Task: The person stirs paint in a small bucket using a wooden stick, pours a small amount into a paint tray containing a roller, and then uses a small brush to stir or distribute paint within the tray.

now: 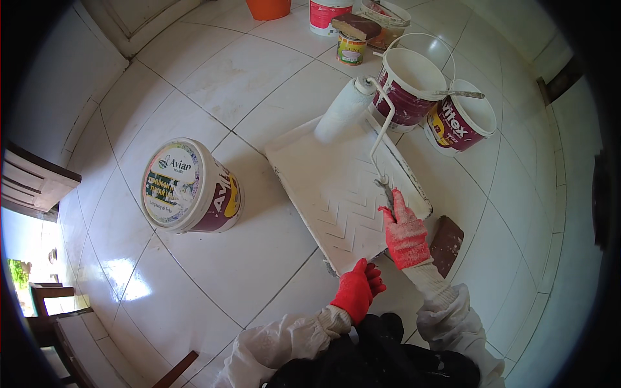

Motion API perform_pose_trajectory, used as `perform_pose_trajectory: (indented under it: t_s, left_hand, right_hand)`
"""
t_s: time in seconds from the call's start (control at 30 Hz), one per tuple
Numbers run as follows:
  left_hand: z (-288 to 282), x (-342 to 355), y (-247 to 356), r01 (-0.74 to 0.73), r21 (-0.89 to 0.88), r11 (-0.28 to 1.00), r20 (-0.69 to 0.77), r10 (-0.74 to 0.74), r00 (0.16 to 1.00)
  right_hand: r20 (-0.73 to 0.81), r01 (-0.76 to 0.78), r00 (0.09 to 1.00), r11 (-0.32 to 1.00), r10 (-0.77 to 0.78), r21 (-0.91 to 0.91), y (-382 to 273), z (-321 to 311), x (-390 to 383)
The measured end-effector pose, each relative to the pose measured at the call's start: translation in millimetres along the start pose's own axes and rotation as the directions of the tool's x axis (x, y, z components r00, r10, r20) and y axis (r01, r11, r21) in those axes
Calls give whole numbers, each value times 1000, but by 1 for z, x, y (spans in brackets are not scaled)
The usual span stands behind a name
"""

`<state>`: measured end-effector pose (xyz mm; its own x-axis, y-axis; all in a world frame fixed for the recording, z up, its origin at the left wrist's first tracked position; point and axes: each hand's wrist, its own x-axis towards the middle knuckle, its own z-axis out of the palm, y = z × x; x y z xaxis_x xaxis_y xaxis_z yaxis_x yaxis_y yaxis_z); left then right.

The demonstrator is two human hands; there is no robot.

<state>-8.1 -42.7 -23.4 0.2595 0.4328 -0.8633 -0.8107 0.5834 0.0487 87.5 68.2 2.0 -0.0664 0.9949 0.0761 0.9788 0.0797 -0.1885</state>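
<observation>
My right hand (pixel 407 236), in a red and white coated glove, grips the handle of a paint roller (pixel 346 107), its index finger stretched along the grip. The white roller sleeve rests on the far end of a white paint tray (pixel 299 183), which is coated with paint and has ridged chevrons on its near slope. Close to the tray's near edge, my left hand (pixel 358 293) is in a red glove with its fingers loosely curled; I see nothing in it. A brown paint-spotted block (pixel 446 246) lies beside my right wrist.
A lidded paint bucket (pixel 194 187) stands left of the tray. Beyond its right side are two open paint buckets (pixel 407 97) (pixel 459 119), with a scraper-like tool (pixel 460 94) across their rims. Further back stand a small can (pixel 351 50) under a sponge-like block (pixel 356 26) and more tubs.
</observation>
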Motion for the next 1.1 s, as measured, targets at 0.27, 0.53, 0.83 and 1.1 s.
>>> perform_pose_trajectory:
  t_s: [0.27, 0.53, 0.83, 1.1]
  left_hand:
    - [1, 2, -1, -8, 13, 1000, 26, 8, 1000]
    - [-4, 6, -2, -40, 27, 999, 58, 38, 998]
    - [1, 0, 0, -21, -20, 1000, 6, 21, 1000]
    - [5, -3, -1, -10, -2, 1000, -13, 10, 1000]
  right_hand:
    - [329, -237, 936, 918, 127, 318, -17, -9, -9]
    - [421, -300, 900, 866, 118, 400, -14, -14, -24]
    - [461, -257, 878, 686, -129, 681, 15, -27, -37]
    - [809, -725, 587, 467, 36, 506, 11, -57, -10]
